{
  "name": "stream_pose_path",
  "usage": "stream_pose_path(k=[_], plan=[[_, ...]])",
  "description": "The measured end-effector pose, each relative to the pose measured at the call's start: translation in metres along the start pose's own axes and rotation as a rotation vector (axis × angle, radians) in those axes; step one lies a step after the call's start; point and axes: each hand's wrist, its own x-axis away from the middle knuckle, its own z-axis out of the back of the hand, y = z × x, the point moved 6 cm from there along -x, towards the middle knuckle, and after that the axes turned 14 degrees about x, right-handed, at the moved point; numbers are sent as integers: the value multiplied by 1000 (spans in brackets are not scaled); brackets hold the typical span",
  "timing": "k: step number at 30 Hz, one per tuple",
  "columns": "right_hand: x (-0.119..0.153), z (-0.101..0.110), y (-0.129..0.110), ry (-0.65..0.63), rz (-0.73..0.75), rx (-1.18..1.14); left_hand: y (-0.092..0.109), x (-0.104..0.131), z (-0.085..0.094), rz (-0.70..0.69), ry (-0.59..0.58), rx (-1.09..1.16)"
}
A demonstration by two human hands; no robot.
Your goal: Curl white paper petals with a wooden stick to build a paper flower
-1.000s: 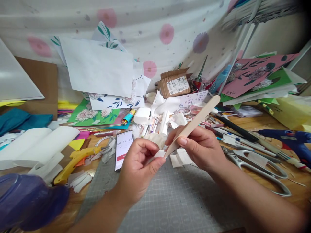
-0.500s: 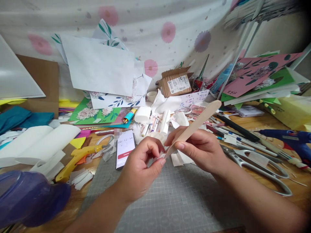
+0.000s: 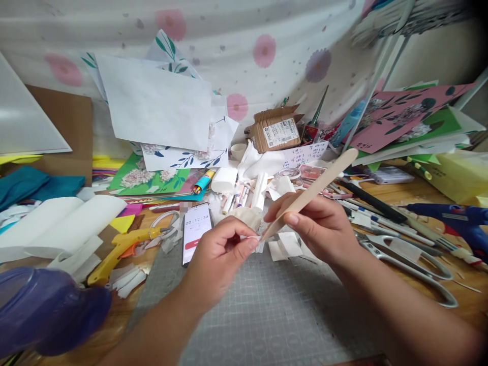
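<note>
My right hand (image 3: 318,223) is closed on a flat wooden craft stick (image 3: 316,190), thumb along its near face. The stick slants up to the right, and its lower end meets a small piece of white paper (image 3: 256,239). Thumb and forefinger of my left hand (image 3: 224,254) pinch that paper; part of it is hidden by the fingers. Both hands are above a grey cutting mat (image 3: 259,315). Small white paper pieces (image 3: 287,246) lie on the mat behind my right hand. Beside my left hand is a phone (image 3: 196,229) with a timer on its screen.
On the left are a yellow glue gun (image 3: 118,251), white paper rolls (image 3: 76,223) and a purple container (image 3: 49,310). Scissors (image 3: 409,264), pens and a blue glue gun (image 3: 453,216) lie on the right. A cardboard box (image 3: 276,129) and flower-decorated sheets stand behind.
My right hand and the craft stick have shifted slightly right. My left fingers have closed more, and the white paper shows more clearly between the hands.
</note>
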Motion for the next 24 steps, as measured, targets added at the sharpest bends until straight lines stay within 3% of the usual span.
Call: stream_pose_path(k=[5,8,24], plan=[[-1,1,4,39,3,-171,-10,3,-8,189,-17,394],[-1,-1,3,31,-6,-185,-10,3,-11,223,0,527],[3,-9,-5,47,45,-155,-13,5,-11,245,-10,682]])
